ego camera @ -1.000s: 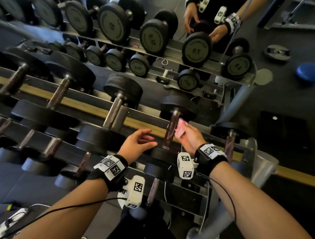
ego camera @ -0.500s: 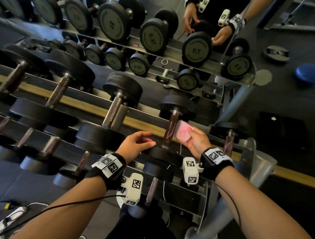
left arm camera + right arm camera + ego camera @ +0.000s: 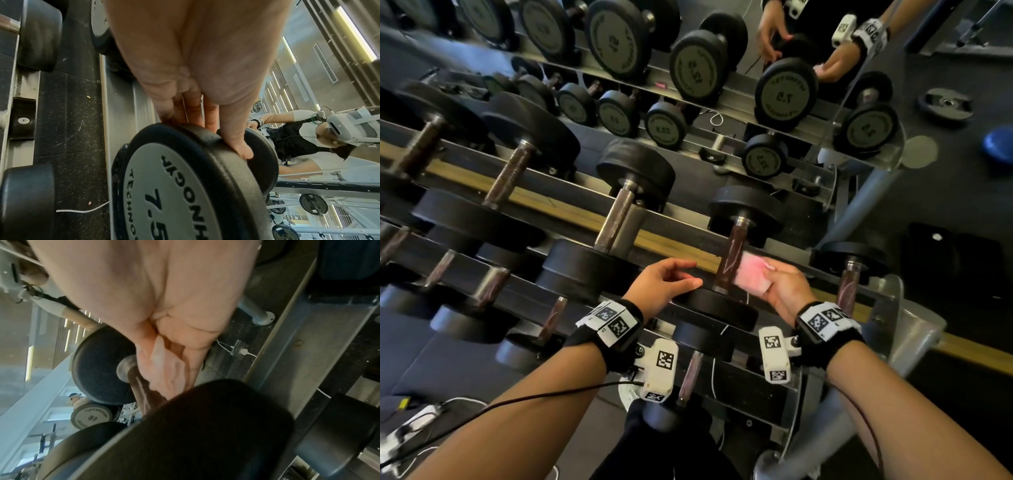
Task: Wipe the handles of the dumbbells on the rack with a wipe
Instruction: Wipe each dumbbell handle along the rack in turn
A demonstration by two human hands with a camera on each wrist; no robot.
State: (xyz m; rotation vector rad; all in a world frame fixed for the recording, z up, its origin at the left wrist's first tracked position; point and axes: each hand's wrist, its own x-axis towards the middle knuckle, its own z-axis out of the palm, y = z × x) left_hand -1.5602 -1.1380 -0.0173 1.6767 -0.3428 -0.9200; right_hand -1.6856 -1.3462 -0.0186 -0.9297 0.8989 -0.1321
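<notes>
The right hand (image 3: 782, 286) is pinching a folded pink wipe (image 3: 751, 275) and pressing it against the right side of a dumbbell handle (image 3: 729, 262) on the top shelf of the rack (image 3: 681, 228). The left hand (image 3: 661, 286) is resting with loosely extended fingers on the near weight head (image 3: 185, 186), marked 7.5, of that same dumbbell, gripping nothing.

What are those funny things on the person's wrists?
Each bare forearm has a black wristband with white square-patterned marker tags. A small white camera box with the same black-and-white markers hangs under each wrist, and a thin dark cable trails along the left arm.
</notes>
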